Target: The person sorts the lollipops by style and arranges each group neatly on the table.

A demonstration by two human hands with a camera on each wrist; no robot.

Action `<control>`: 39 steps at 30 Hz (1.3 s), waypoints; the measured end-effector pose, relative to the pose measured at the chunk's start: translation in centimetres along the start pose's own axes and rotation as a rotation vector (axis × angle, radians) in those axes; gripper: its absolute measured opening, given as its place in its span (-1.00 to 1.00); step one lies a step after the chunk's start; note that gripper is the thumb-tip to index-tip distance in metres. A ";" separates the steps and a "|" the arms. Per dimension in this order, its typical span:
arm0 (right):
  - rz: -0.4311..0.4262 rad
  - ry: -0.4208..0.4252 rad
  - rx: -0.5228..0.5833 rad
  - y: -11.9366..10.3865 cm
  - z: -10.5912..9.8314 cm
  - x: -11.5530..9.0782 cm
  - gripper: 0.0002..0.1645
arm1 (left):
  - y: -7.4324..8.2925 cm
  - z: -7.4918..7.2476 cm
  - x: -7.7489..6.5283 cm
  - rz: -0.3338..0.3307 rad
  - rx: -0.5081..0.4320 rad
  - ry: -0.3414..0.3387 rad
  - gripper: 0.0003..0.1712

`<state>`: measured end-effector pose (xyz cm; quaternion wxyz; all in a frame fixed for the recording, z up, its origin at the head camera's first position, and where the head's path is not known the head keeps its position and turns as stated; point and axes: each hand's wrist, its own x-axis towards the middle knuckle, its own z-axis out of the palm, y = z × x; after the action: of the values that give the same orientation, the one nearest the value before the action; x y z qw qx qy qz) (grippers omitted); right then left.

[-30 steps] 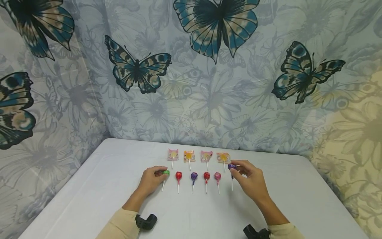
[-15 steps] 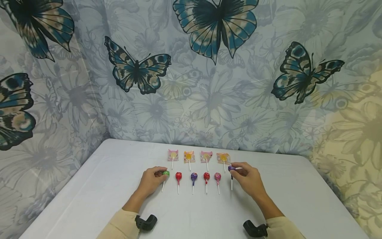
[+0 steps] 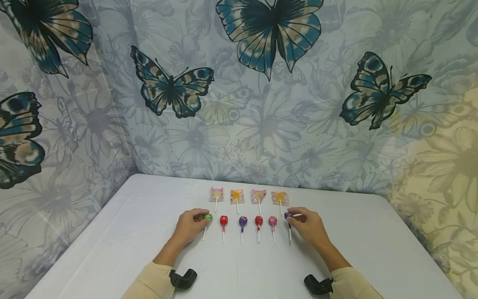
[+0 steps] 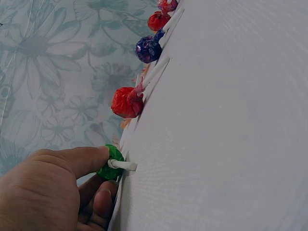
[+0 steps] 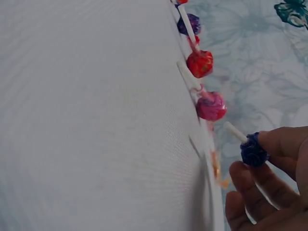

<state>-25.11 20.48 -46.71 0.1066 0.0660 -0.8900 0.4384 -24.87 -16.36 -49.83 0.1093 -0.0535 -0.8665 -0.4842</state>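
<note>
At the left end of the front row, my left hand [image 3: 189,225] pinches a green-wrapped lollipop [image 3: 208,216] by its head. In the left wrist view the thumb lies on the green wrapper [image 4: 115,155], and the stick points away from the hand. My right hand [image 3: 309,225] pinches a dark purple lollipop [image 5: 254,151] by its head at the row's right end. Its white stick sticks out, and it looks slightly raised off the table. Between the hands lie a red lollipop [image 3: 223,220], a purple one [image 3: 243,221], another red one [image 3: 259,221] and a pink one [image 3: 272,221].
Behind this row lie several flat lollipops in clear wrappers, pink [image 3: 216,194] and orange [image 3: 280,198] alternating. The white-covered table [image 3: 239,274] reaches a butterfly-patterned cloth backdrop [image 3: 261,124]. A black device [image 3: 183,279] sits on each wrist.
My right hand has moved down and slightly left with the purple lollipop, bringing it level with the front row. The left hand stays on the green lollipop.
</note>
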 end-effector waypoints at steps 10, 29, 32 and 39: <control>0.048 -0.051 -0.101 0.8 0.9 0.4 -0.69 | 0.0 0.0 0.0 -0.004 0.006 0.006 -0.72; 0.014 -0.052 -0.153 1.2 0.9 0.0 -0.70 | -0.1 0.1 -0.1 -0.008 0.001 0.009 -0.70; 0.011 -0.048 -0.152 1.2 0.9 0.0 -0.72 | 0.0 0.1 -0.1 -0.007 0.005 0.008 -0.70; 0.013 -0.040 -0.156 1.1 0.9 0.1 -0.68 | -0.1 0.0 0.1 -0.001 0.010 0.015 -0.71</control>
<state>-25.53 20.45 -48.08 0.0908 0.0602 -0.9238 0.3672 -24.94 -16.40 -49.85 0.1158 -0.0489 -0.8679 -0.4805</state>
